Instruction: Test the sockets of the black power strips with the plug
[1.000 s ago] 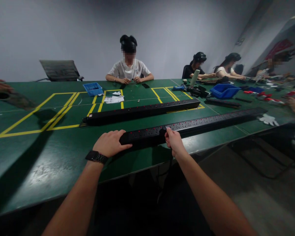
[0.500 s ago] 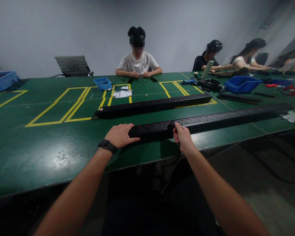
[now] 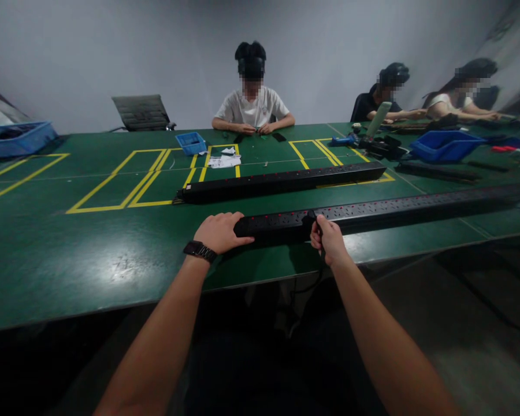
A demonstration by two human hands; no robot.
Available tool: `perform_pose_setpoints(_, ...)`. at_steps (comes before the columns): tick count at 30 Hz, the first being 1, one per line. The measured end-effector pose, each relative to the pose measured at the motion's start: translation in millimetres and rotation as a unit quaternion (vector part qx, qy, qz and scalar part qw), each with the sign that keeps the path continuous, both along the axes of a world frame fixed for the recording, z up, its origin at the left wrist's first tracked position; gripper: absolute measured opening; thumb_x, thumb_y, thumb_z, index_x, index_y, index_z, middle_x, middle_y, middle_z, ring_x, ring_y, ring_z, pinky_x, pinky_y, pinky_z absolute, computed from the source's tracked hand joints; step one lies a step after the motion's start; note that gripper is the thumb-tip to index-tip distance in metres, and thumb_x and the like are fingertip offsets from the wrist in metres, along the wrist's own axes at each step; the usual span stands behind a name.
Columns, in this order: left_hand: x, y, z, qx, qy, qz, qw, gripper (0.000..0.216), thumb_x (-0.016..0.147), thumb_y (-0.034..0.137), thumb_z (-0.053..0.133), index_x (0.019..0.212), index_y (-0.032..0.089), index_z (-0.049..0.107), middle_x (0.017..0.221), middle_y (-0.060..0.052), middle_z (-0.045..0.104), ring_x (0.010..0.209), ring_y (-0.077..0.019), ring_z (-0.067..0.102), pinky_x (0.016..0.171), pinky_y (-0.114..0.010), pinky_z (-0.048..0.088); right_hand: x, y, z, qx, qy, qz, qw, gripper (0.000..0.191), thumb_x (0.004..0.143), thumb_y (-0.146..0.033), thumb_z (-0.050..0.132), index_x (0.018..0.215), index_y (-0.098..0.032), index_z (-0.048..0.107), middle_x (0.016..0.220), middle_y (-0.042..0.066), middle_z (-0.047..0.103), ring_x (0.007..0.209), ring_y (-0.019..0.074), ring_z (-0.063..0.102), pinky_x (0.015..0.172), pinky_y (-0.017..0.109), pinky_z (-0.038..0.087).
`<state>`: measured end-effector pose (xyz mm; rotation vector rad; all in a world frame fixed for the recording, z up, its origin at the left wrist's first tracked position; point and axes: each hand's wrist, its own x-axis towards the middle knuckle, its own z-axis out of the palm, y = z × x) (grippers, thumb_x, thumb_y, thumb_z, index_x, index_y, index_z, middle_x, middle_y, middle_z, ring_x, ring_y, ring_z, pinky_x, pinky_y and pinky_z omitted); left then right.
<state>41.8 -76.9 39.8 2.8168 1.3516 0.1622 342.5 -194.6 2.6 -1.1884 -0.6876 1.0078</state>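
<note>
A long black power strip (image 3: 372, 212) with red lights by its sockets lies along the near edge of the green table. My left hand (image 3: 221, 233), with a dark watch on the wrist, grips the strip's left end, thumb in front and fingers behind. My right hand (image 3: 330, 238) is closed round a black power plug (image 3: 311, 217) at the strip's sockets; its cord hangs below the table edge. Whether the plug's pins are fully in a socket cannot be seen. Behind lies a second black power strip (image 3: 286, 182), apart from both hands.
Blue bins (image 3: 446, 145) stand at the right, with a small blue basket (image 3: 190, 143) and papers (image 3: 224, 160) mid-table. A larger blue bin (image 3: 19, 138) sits at the far left. A person (image 3: 253, 110) works opposite; two others sit at the right. Yellow tape marks the tabletop.
The whole view has shifted slightly, so things appear farther right. Both hands keep their holds on the power strip and the plug, with little visible movement against the strip.
</note>
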Motion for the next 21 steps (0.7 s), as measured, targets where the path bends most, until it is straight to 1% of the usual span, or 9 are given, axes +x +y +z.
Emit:
perform_pose_setpoints(4,-0.1,0.2,0.0,0.008,0.007,-0.003,1.0,0.079,0.079,0.088,0.052,0.127,0.026,0.061,0.11,-0.011,0.073,0.101,-0.0328,0.067,0.084,-0.043,0.046,6.3,0.8,1.1,0.003,0.001,0.026,1.0,0.042,0.087,-0.057,0.07,0.07,-0.019,0.06,0.045,-0.004,0.048,0.035,0.0091,0.039,0.033,0.021,0.03)
perform_pose_setpoints(8,0.3,0.6,0.0,0.001,0.008,0.003,1.0,0.079,0.078,0.087,0.054,0.129,0.027,0.061,0.112,-0.011,0.073,0.103,-0.0331,0.067,0.086,-0.043,0.045,12.3,3.7,1.1,0.0,-0.01,0.028,1.0,0.04,0.085,-0.053,0.073,0.069,-0.017,0.064,0.045,-0.002,0.05,0.036,0.0102,0.042,0.032,0.021,0.03)
perform_pose_setpoints(14,0.2,0.0,-0.4,0.004,0.008,0.001,1.0,0.078,0.078,0.087,0.054,0.128,0.027,0.061,0.113,-0.011,0.073,0.102,-0.0329,0.068,0.086,-0.044,0.046,11.3,4.0,-7.1,0.021,-0.037,-0.001,0.999,0.043,0.085,-0.058,0.072,0.069,-0.018,0.064,0.044,-0.001,0.052,0.035,0.0106,0.042,0.032,0.022,0.031)
perform_pose_setpoints(21,-0.2,3.4,-2.6,-0.005,0.007,-0.005,1.0,0.08,0.078,0.088,0.053,0.129,0.027,0.061,0.114,-0.011,0.073,0.104,-0.0325,0.067,0.089,-0.043,0.046,11.4,2.4,-10.4,0.034,-0.036,0.011,0.999,0.046,0.085,-0.061,0.073,0.07,-0.02,0.059,0.047,-0.003,0.05,0.037,0.0094,0.041,0.034,0.021,0.032)
